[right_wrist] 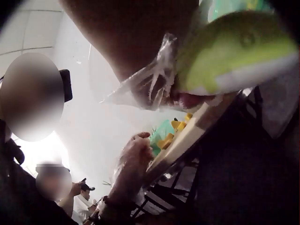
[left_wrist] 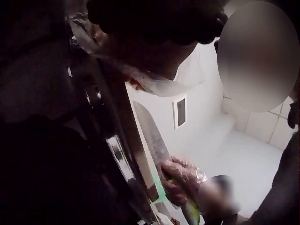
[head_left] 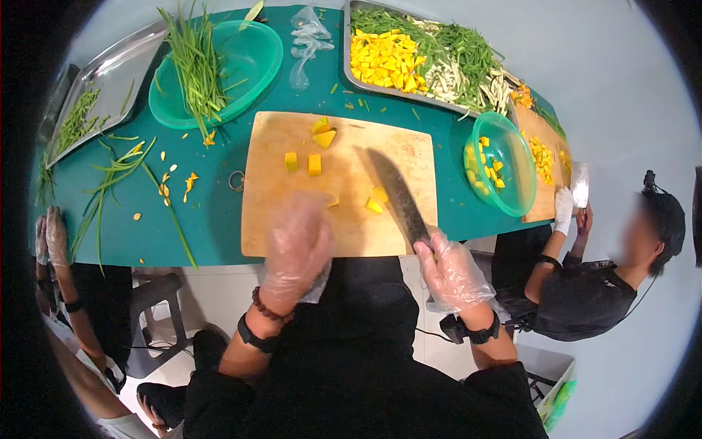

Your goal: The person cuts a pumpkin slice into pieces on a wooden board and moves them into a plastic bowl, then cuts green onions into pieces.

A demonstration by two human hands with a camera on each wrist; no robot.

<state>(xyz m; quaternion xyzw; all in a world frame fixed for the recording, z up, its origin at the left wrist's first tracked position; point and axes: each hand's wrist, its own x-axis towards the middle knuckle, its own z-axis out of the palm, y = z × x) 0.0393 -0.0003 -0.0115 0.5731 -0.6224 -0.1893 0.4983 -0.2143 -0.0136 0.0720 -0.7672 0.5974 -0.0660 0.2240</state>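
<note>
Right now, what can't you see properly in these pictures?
Left hand, head view: motion blur hides its fingers.
Cutting board, head view: partly behind left hand.
Knife handle, head view: mostly covered by the right hand.
Long green stems, head view: some tips cut off by the top edge.

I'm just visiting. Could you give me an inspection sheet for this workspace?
Surface: green table, with a wooden cutting board on it.
Job's things: knife; yellow pieces on the board.
Clutter: loose green stems left of the board, crumpled plastic beyond it.
Hands: right hand grips the knife; left hand is over the board, blurred, so its hold is unclear.
Cables: thin dark cable near the right hand.
Surroundings: another person to the right.
</note>
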